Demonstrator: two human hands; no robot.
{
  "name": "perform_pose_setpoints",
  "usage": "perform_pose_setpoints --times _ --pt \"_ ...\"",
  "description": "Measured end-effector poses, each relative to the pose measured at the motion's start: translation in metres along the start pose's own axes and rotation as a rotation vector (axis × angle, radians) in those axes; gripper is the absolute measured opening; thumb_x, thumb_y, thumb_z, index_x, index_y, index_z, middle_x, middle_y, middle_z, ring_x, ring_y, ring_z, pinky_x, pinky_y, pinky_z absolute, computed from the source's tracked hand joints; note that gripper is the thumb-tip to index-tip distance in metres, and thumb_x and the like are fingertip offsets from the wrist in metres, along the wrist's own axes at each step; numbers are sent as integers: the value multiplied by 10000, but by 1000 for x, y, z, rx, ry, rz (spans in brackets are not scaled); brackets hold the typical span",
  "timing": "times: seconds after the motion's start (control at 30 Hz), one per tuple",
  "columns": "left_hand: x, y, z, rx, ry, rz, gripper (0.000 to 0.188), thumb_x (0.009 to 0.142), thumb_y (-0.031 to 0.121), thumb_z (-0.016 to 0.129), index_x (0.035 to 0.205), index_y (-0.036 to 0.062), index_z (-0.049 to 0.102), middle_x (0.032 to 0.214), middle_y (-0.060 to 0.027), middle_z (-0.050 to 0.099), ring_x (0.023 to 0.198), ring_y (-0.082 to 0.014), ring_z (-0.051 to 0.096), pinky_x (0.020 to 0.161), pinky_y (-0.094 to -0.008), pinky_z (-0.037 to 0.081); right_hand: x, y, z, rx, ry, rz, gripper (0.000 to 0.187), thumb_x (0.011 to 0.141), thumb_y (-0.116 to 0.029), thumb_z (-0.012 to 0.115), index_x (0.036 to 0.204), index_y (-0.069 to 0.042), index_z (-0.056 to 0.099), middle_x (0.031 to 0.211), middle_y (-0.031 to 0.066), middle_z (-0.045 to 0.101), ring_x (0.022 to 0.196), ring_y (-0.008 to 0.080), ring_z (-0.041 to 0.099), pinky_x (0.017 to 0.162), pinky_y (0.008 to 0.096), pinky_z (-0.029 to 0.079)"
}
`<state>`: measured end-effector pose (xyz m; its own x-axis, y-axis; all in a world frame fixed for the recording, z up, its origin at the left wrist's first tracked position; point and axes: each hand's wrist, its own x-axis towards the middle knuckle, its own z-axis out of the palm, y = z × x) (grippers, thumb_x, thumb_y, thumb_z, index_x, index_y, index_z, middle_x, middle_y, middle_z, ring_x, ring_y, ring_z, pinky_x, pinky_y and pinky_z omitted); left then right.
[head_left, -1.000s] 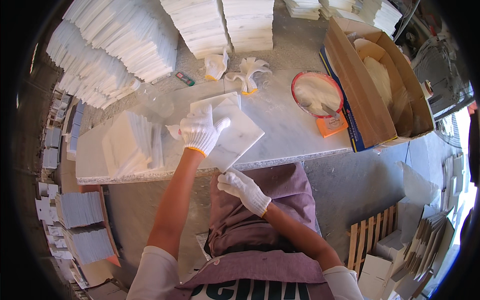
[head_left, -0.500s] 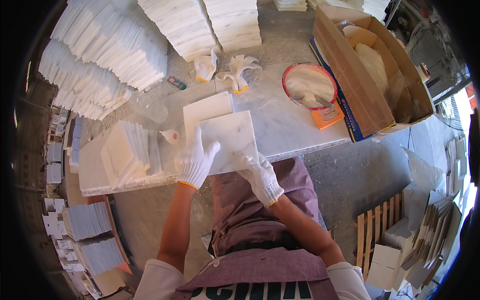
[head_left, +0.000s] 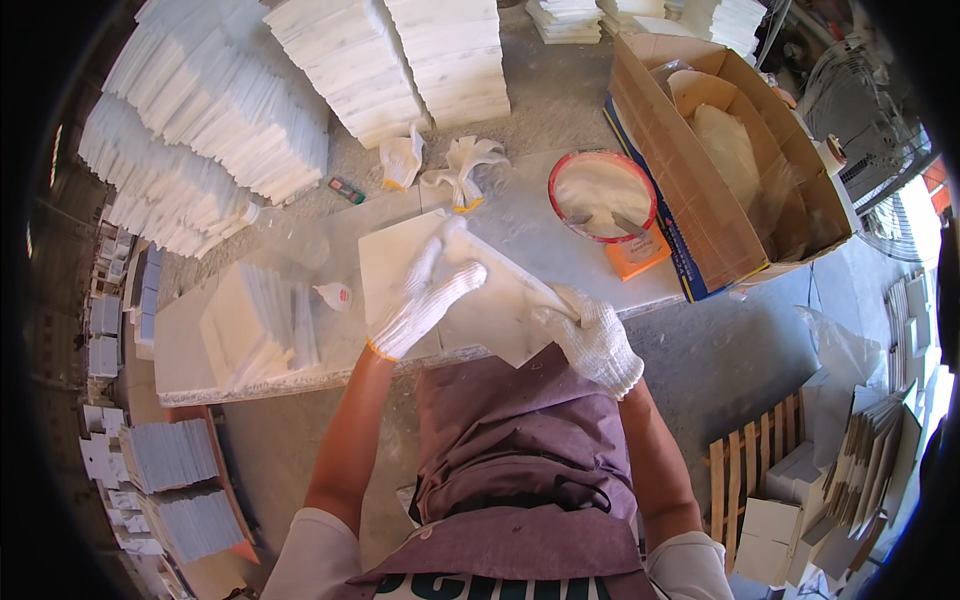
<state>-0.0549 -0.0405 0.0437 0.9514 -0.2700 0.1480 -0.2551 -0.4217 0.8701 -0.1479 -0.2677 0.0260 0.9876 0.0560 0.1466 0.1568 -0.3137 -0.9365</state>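
A white marble tile (head_left: pixel 500 318) with grey veining is tilted over the table's front edge, one corner toward my apron. My right hand (head_left: pixel 592 345), in a white knitted glove, grips its right corner. My left hand (head_left: pixel 425 295), gloved the same way, lies along the tile's upper face with fingers stretched and thumb apart. Another white tile (head_left: pixel 385 250) shows under and left of the left hand, on the table (head_left: pixel 290 385). Just left of it is a small white bottle (head_left: pixel 334 296) with a red mark.
Several tiles (head_left: pixel 245 315) lean in a row on the left. Tall tile stacks (head_left: pixel 340 70) stand behind. Two gloves (head_left: pixel 465 170) lie at the back. At right are a red-rimmed tub (head_left: pixel 603 195) of pale paste, an orange box (head_left: pixel 640 255) and an open carton (head_left: pixel 690 170).
The tile has turned and tilted, its right corner now in my right hand, which has moved right and up. My left hand has slid right across its face.
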Motion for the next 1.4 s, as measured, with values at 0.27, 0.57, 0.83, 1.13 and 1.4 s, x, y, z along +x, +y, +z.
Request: perform_pose_setpoints --times 0.27,0.57,0.83,1.13,1.4 --pt "7 -11 35 -407 -129 -205 182 919 210 715 1010 56 680 882 26 687 801 -46 580 723 -235 475 6 -2 -33 169 41 193 342 918 -177 684 1184 34 642 955 127 718 861 224 689 780 351 535" --pt "9 -11 66 -629 45 -238 110 937 172 691 990 80 662 910 2 688 857 -58 577 793 -241 461 -11 40 -48 224 657 142 272 985 -164 585 1194 6 620 1168 166 652 1109 264 624 981 352 462" --pt "13 -33 85 -710 68 -312 119 942 157 694 1027 79 667 919 14 680 852 -56 589 784 -238 484 10 27 -84 -486 555 235 491 889 -239 692 1338 -85 566 1107 185 646 977 303 677 861 396 531" --pt "17 -43 96 -659 178 -329 108 951 141 680 1028 65 675 924 36 661 852 -44 571 777 -232 480 49 62 -93 -712 371 180 355 883 -273 617 1207 -135 664 967 159 673 917 346 663 806 437 525" --pt "15 -33 92 -633 163 -300 126 944 182 694 984 66 669 895 27 658 835 -50 559 768 -238 474 46 64 -90 -420 540 197 285 901 -171 626 1122 -7 701 1107 190 706 986 299 694 875 356 525"
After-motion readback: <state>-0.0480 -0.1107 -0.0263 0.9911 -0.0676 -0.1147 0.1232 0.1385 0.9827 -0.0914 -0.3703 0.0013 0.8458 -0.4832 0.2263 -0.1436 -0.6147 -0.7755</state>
